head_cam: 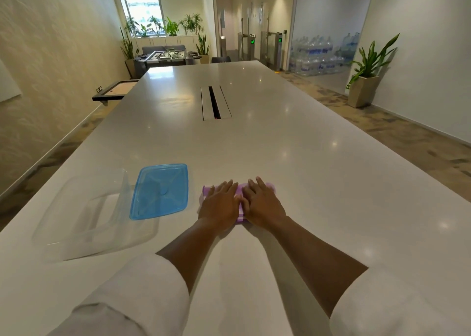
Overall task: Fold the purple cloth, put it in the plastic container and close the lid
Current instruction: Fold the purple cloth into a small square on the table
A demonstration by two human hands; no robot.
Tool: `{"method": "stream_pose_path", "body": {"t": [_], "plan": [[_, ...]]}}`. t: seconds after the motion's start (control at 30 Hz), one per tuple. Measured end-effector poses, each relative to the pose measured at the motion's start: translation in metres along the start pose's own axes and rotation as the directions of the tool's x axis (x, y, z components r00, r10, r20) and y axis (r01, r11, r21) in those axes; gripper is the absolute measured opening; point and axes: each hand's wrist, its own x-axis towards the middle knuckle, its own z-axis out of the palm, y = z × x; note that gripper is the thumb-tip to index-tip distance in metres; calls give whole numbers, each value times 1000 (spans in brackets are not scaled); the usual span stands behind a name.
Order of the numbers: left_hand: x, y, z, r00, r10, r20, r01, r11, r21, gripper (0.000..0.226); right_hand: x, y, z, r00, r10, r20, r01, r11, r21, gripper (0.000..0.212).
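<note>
Three task items lie left to right on the white table (280, 157): the clear plastic container (84, 223), the blue lid (159, 191) just right of it, and, right of the lid, the folded purple cloth (240, 209). Our left hand (220, 203) and right hand (263, 204) press flat on it, fingers extended. We judge folding nearly done; next we must lift the bundle leftward into the container.

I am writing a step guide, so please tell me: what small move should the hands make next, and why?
Probably grip and lift the folded purple cloth. Both hands, left hand and right hand, press flat on it, so it looks compact already. The clear plastic container stands open to the left, its blue plastic lid lying beside it.
</note>
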Motion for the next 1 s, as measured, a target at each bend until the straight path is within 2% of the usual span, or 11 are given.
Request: {"method": "stream_pose_path", "body": {"t": [0.17,0.4,0.57,0.77,0.87,1.0], "plan": [[3,-14,10,997,-55,45,56,998,-32,58,3,5,8,998,31,63,-31,1000,-3,57],[7,-28,17,992,-71,101,76,996,-42,66,9,12,15,996,43,74,-39,998,-57,63],[6,-30,20,995,-60,80,62,998,-28,67,10,13,19,996,41,76,-34,995,-98,66],[6,-31,23,996,-44,74,45,999,-12,67,10,12,16,995,49,82,-43,997,-69,65],[8,-30,21,996,-59,61,60,998,-26,66,11,11,8,988,151,-38,-150,988,35,62],[9,-25,15,995,-23,-101,23,1000,-1,52,11,11,-5,878,437,-195,-415,899,142,58]]}}
